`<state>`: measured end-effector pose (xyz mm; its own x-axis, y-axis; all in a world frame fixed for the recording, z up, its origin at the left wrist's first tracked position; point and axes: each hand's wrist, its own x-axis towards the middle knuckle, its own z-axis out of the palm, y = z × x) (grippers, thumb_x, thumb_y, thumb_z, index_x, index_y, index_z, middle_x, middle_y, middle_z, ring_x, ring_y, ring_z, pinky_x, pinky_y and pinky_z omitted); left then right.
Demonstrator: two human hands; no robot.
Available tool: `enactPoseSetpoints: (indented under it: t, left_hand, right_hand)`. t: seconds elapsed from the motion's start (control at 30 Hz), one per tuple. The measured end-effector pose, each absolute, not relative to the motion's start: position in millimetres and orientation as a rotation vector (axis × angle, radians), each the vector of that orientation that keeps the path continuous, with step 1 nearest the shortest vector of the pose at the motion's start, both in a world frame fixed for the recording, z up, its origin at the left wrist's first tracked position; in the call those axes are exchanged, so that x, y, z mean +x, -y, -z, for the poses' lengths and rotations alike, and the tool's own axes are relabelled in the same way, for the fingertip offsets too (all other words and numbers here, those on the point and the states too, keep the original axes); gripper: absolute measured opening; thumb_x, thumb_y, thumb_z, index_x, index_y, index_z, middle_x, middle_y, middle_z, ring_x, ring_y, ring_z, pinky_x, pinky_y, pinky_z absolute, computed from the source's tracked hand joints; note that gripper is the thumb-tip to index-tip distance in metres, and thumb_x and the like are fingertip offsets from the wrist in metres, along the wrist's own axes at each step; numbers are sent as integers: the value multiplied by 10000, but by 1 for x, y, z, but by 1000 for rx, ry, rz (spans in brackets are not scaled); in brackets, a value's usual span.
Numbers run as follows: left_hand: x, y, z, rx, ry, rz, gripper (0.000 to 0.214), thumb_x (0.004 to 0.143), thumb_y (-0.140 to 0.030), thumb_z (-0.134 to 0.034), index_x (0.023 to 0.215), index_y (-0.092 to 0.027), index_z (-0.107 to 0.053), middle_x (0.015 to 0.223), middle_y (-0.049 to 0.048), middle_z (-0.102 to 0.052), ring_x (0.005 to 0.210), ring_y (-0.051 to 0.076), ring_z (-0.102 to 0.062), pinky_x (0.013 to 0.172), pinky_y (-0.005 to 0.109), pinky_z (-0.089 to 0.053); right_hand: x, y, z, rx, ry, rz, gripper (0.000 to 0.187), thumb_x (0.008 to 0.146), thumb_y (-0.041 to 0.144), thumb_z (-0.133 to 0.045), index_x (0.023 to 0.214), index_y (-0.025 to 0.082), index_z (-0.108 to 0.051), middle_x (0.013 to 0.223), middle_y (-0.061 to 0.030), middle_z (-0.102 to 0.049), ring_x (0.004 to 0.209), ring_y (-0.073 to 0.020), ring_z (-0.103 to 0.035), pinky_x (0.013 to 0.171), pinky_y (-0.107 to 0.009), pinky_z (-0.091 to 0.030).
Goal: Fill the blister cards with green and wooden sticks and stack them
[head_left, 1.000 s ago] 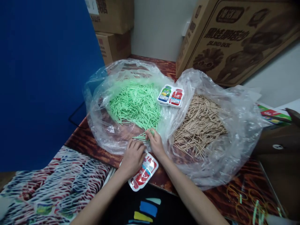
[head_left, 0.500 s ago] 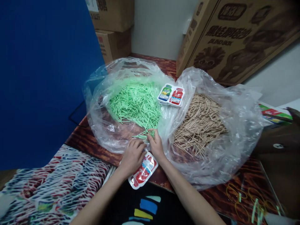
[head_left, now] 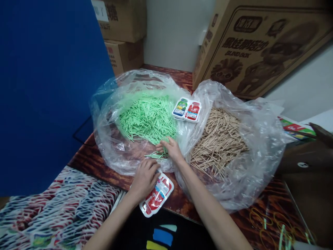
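Note:
My left hand [head_left: 147, 177] is closed on a red and white bottle-shaped packet [head_left: 158, 194] with a cola label, and its fingers cover the packet's upper left side. The packet is tilted at the table's front edge. At the near edge of a heap of thin green sticks [head_left: 149, 118], my right hand [head_left: 170, 149] has its fingers curled around a few of them. A small loose group of green sticks [head_left: 154, 156] lies just beyond my left fingertips. The heap rests in an opened clear plastic bag [head_left: 109, 149].
Brown sticks [head_left: 221, 139] fill a second clear bag [head_left: 267, 156] on the right. Between the bags lie green and red packets [head_left: 186, 109]. Cardboard boxes [head_left: 244, 48] stand behind, a blue panel [head_left: 47, 86] at left. Yellow rubber bands [head_left: 262, 218] lie at the lower right.
My right hand has moved slightly up, away from my left hand, to the edge of the green heap. My left hand keeps the packet; the view has shifted a little.

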<state>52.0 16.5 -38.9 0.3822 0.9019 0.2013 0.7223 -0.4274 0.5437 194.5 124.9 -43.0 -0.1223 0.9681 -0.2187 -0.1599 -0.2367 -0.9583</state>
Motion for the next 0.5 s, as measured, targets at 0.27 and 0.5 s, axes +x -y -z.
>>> enactPoseSetpoints:
  t: [0.27,0.5]
  left_hand:
    - [43,-6,32,2246,-1543,-951,242,896,-185,-494,1127,-198,-561,1222,120,-543,1148,258,-494,957,449,-417]
    - [41,46,22,2386,-1431,-566,581,818,-468,-596,1315,-199,-463,1339,149,-484,1244,331,-421,1023,502,-345]
  right_hand:
    - [198,-114,26,-1085,1013,-1363,259,743,445,-669,740,206,-569,636,26,-650,600,-140,-632,675,-296,-521]
    - [208,-62,15,-1089,1092,-1254,174,877,372,-550,843,203,-572,682,29,-595,591,-99,-538,610,-219,-443]
